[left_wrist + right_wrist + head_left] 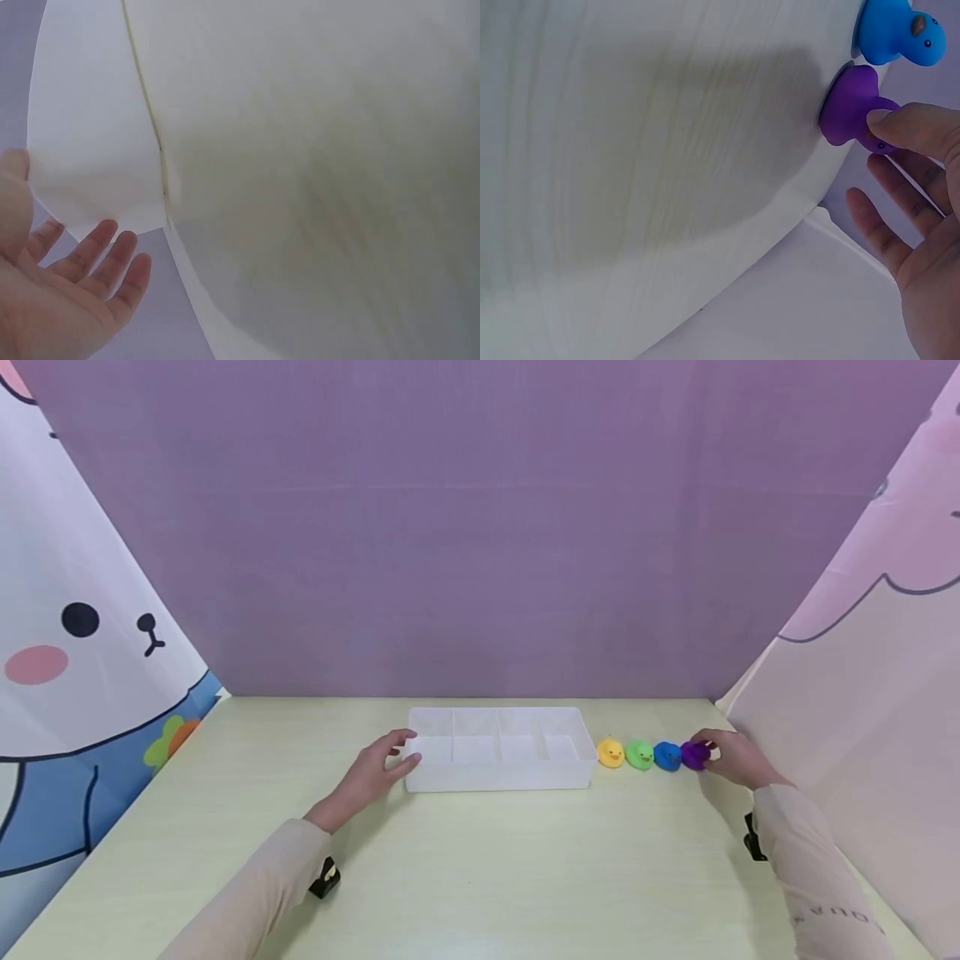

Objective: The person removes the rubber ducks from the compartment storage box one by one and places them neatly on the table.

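At the left end of a white divided box [497,777], my left hand [369,774] has its thumb and fingertips against the end wall, fingers spread and only slightly bent. The left wrist view shows those fingers [129,279] by the box corner. My right hand [738,758] pinches a purple rubber duck [849,105] by its head, between thumb and fingers. The duck sits at the right end of a row, beside a blue duck [667,757]. Leftward come a green duck [640,755] and a yellow duck [611,752], the latter close to the box's right end.
The pale wooden table [510,877] ends at a purple backdrop [480,568]. Printed cloths stand along both sides, a cartoon-faced one [90,693] at left and a pink-and-cream one [862,693] near my right arm. Thin walls split the box into several compartments.
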A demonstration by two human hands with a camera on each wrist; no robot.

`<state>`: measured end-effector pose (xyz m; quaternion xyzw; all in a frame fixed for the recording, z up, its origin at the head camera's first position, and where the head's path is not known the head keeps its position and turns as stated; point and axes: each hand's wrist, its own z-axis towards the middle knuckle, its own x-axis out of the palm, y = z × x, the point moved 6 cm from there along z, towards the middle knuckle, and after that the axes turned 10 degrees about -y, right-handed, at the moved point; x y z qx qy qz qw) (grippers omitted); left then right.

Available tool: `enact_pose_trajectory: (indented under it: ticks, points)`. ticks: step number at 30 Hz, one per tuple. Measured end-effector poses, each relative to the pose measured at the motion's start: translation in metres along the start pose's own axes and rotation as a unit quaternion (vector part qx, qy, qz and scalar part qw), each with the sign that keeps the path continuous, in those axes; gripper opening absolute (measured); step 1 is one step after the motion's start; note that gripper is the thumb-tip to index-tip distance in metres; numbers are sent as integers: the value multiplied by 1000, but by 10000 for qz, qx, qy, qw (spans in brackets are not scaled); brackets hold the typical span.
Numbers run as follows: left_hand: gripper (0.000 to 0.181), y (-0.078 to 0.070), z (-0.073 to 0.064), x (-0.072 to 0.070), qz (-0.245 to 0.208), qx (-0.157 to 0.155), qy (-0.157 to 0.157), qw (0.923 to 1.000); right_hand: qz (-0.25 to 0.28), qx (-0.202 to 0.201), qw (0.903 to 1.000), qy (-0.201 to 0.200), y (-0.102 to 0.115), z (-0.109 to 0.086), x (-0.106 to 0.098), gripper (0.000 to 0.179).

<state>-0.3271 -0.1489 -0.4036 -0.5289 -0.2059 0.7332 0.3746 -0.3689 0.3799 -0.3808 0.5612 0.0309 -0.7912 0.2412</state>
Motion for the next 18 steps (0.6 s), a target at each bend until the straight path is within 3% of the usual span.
enact_pose_trajectory:
  ticks: [7,18]
  points:
    - [47,1,3,-2,35,248,119,9996,-2,67,10000,-59,5,0,-3,33]
    - [54,4,-7,-13,90,580,144,9982,-47,-311,9985,-445,25,-4,-1,35]
